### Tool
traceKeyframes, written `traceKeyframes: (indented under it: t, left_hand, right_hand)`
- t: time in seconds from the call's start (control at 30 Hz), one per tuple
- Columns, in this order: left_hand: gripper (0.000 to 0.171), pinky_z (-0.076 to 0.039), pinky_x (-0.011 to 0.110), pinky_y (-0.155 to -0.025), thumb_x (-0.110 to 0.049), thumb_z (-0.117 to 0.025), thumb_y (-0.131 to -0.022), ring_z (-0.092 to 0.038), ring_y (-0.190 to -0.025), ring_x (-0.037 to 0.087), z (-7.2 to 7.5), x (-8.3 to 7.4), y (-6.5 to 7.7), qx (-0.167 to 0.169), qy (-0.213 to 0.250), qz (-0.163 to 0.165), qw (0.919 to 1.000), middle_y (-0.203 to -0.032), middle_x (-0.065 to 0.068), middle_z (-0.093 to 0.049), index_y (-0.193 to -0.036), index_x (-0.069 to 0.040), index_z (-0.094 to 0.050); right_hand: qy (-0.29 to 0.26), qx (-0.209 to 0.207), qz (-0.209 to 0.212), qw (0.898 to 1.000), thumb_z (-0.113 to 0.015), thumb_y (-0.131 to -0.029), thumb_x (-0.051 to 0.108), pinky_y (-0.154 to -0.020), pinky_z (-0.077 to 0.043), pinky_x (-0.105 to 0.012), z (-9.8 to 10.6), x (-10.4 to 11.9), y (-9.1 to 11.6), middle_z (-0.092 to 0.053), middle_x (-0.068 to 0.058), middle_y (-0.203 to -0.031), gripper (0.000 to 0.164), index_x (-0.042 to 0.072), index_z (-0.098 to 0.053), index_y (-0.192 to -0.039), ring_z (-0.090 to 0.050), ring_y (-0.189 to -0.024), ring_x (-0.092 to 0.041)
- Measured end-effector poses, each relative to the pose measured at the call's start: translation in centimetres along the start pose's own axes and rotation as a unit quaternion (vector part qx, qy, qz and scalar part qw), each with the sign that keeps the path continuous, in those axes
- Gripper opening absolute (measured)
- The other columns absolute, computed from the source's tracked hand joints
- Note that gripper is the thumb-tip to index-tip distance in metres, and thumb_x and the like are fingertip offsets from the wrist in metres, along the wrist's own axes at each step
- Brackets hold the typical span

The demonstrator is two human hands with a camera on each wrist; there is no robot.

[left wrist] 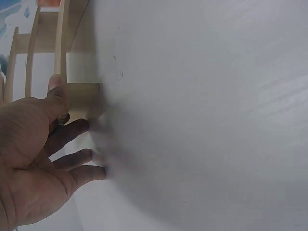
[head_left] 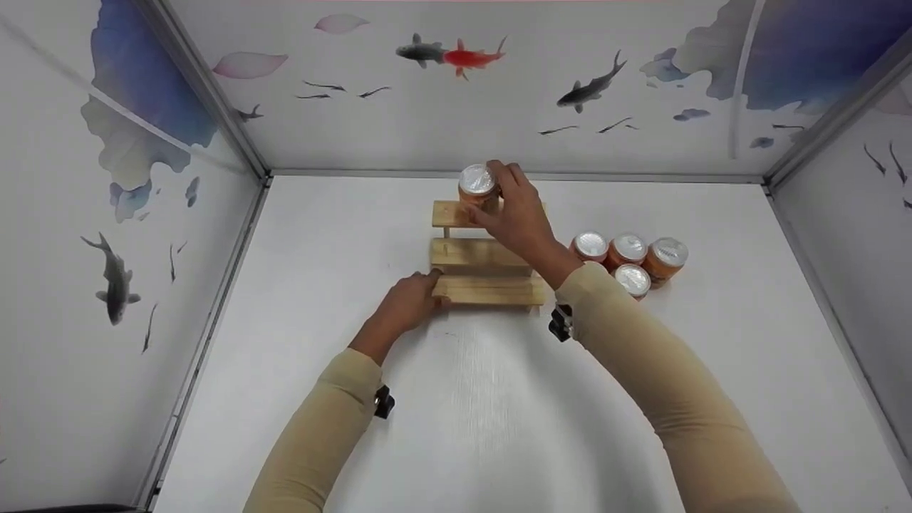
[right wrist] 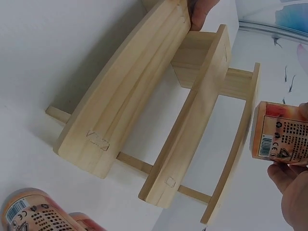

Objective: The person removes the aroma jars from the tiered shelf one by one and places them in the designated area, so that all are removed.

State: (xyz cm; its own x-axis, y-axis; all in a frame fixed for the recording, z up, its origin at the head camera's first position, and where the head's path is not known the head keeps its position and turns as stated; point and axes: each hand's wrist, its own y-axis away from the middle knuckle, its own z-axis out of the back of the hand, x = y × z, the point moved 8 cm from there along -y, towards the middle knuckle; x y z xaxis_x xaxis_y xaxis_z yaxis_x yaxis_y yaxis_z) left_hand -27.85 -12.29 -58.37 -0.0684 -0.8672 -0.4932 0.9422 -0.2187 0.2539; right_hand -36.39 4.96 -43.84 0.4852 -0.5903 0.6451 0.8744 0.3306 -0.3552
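Note:
My right hand (head_left: 520,216) grips an orange-labelled can (head_left: 477,182) with a silvery top, thumb on one side and fingers on the other. It is upright at the top step of a three-step wooden rack (head_left: 484,291). In the right wrist view the can's base (right wrist: 258,130) is right by the top board; whether it touches is hard to tell. With thumb and index finger, my left hand (head_left: 410,303) pinches the left end of the rack's lowest step. The other fingers of that hand (left wrist: 43,163) spread toward the tabletop in the left wrist view.
Several similar orange cans (head_left: 629,249) stand grouped on the white table (head_left: 313,235), right of the rack and close to my right forearm. Behind the rack rises a wall panel (head_left: 499,135) with painted fish. Side panels (head_left: 142,285) border the table.

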Motion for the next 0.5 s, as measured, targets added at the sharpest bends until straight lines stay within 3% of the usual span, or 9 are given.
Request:
traceKeyframes:
  t: [0.2, 0.5]
  left_hand:
    - [0.064, -0.053, 0.056, -0.117, -0.036, -0.070, -0.110, -0.065, -0.142, 0.042, 0.0, 0.1, -0.2, 0.003, -0.004, 0.003, 1.0000, -0.150, 0.025, -0.068, -0.163, -0.007, -0.052]
    - [0.066, -0.053, 0.056, -0.116, -0.036, -0.070, -0.109, -0.066, -0.141, 0.041, -0.3, 0.3, -0.4, 0.008, 0.003, 0.008, 0.9999, -0.149, 0.024, -0.069, -0.165, -0.006, -0.050]
  right_hand:
    - [0.002, -0.001, 0.008, 1.000, -0.090, -0.096, 0.022, -0.108, -0.061, -0.048, 0.6, -0.3, 0.4, -0.059, -0.022, -0.142, 0.076, 0.003, -0.050, -0.157, -0.065, -0.133, -0.038]
    - [0.014, -0.006, 0.012, 1.000, -0.091, -0.094, 0.023, -0.105, -0.062, -0.051, 2.1, -1.0, 1.3, -0.059, -0.022, -0.143, 0.079, 0.004, -0.051, -0.158, -0.067, -0.129, -0.038]
